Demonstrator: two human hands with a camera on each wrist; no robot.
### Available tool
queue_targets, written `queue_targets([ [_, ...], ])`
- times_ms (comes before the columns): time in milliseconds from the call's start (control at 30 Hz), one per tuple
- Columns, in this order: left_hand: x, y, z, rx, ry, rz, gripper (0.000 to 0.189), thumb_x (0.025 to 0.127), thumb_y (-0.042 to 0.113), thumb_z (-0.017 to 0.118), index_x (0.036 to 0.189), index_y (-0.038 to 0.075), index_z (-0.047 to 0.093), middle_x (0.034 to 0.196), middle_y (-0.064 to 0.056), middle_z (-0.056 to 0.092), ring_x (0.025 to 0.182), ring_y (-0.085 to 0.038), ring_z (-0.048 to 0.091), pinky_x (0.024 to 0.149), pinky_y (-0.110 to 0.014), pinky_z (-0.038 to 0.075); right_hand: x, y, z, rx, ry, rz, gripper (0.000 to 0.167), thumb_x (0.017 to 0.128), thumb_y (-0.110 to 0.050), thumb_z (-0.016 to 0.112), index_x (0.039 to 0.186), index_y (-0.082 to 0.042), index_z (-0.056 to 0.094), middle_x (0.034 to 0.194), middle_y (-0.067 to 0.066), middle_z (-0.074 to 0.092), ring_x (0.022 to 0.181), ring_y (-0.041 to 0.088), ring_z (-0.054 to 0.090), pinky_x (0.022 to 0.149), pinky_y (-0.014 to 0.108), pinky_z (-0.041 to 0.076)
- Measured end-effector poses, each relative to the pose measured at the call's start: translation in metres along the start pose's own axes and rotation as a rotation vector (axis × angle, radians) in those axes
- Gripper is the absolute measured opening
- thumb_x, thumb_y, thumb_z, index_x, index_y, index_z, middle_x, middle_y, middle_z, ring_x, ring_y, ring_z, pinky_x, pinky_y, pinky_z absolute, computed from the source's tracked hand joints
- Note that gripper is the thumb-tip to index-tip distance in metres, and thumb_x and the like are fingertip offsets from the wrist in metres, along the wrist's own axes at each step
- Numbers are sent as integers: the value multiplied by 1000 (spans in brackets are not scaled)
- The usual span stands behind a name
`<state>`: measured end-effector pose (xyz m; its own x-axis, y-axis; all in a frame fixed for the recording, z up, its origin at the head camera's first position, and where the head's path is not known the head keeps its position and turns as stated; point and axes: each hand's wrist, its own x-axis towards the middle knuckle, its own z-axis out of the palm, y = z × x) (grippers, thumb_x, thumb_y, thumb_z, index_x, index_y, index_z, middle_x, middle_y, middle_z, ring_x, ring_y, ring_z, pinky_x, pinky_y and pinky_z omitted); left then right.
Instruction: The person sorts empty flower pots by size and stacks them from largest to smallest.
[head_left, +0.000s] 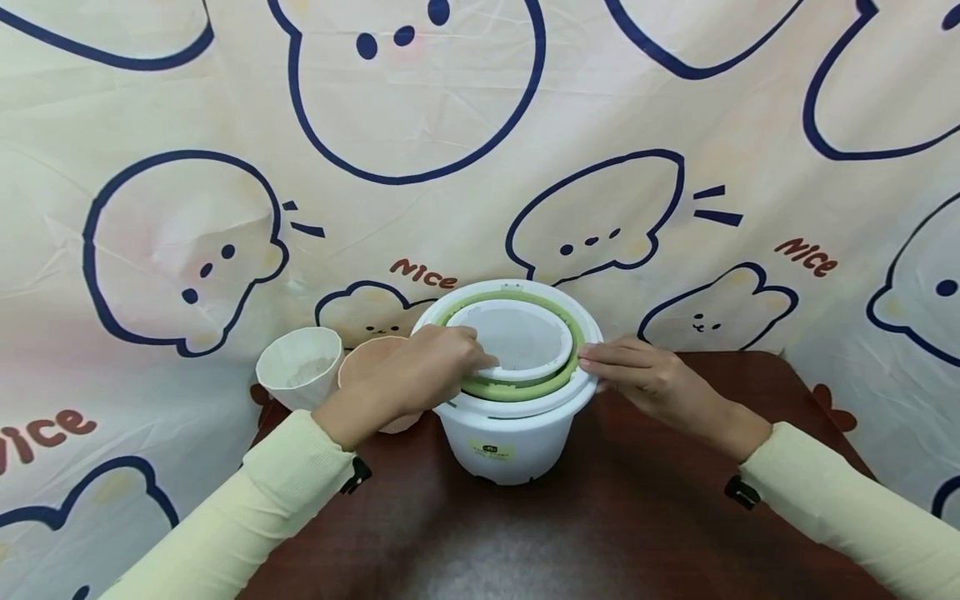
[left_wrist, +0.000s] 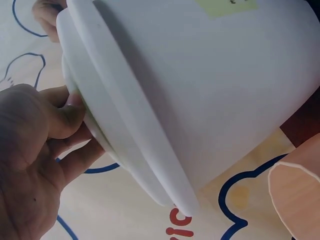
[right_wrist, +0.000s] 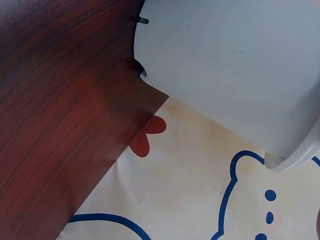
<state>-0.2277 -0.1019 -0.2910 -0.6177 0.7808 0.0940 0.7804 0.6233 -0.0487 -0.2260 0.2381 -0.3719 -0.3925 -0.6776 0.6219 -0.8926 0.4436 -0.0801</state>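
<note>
A round white-rimmed inner piece, with no long axis, sits within a green ring atop a white tub, just right of the nearer left hand, whose curled fingers pinch its edge; the right hand's straight fingers touch the tub's opposite rim.

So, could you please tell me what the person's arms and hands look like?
The left sleeve and right sleeve are long and pale cream-yellow, the left ending in a broad cuff. A small black fitting shows beneath each wrist, left and right. The left hand and right hand wear no gloves.
</note>
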Motion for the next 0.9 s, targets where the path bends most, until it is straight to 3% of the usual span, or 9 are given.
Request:
queue_targets([
  [133, 0, -3, -7, 67, -141, -16, 37, 93, -2, 58, 82, 33, 64, 77, 10, 56, 71, -4, 49, 59, -19, 36, 0, 2, 1, 0, 13, -14, 38, 100, -29, 60, 132, -11, 70, 133, 7, 71, 112, 19, 67, 105, 10, 45],
  [267, 1, -6, -13, 76, -212, 21, 36, 97, 2, 59, 77, 32, 58, 72, 10, 52, 71, -6, 44, 63, -20, 35, 0, 3, 1, -3, 19, -19, 40, 102, -33, 56, 131, -10, 71, 133, 7, 71, 113, 19, 67, 105, 10, 44],
  [333, 1, -6, -14, 35, -212, 18, 34, 98, 5, 61, 78, 32, 61, 72, 10, 52, 72, -6, 46, 64, -19, 38, 0, 3, 1, 0, 20, -21, 42, 103, -36, 53, 131, -10, 71, 133, 7, 71, 112, 18, 67, 105, 10, 44],
  [467, -1, -6, -15, 12, -195, -6, 24, 102, 18, 62, 85, 34, 66, 73, 10, 53, 72, -6, 49, 65, -21, 41, 1, 3, 2, 2, 28, -31, 43, 104, -37, 52, 131, -10, 71, 132, 8, 71, 111, 17, 67, 105, 10, 45],
  [633, -2, -7, -13, 83, -127, 88, 29, 95, 3, 67, 88, 32, 68, 75, 9, 59, 68, -7, 55, 61, -20, 43, 1, 3, 2, 0, 25, -26, 43, 104, -37, 51, 131, -10, 71, 132, 8, 71, 111, 17, 66, 105, 9, 44],
  [733, -3, -12, -9, 105, -39, 166, 37, 87, -8, 69, 89, 28, 71, 78, 6, 65, 66, -9, 58, 58, -19, 45, 1, 3, 2, 5, 19, -21, 37, 98, -25, 67, 131, -10, 71, 132, 8, 71, 113, 18, 67, 105, 10, 44],
  [900, -2, -20, -2, 64, 31, 203, 38, 84, -12, 71, 91, 25, 75, 81, 3, 70, 66, -13, 61, 59, -20, 49, 0, 1, 1, -8, -14, 0, 57, 80, -3, 84, 134, -12, 69, 134, 7, 70, 117, 19, 66, 107, 10, 43],
])
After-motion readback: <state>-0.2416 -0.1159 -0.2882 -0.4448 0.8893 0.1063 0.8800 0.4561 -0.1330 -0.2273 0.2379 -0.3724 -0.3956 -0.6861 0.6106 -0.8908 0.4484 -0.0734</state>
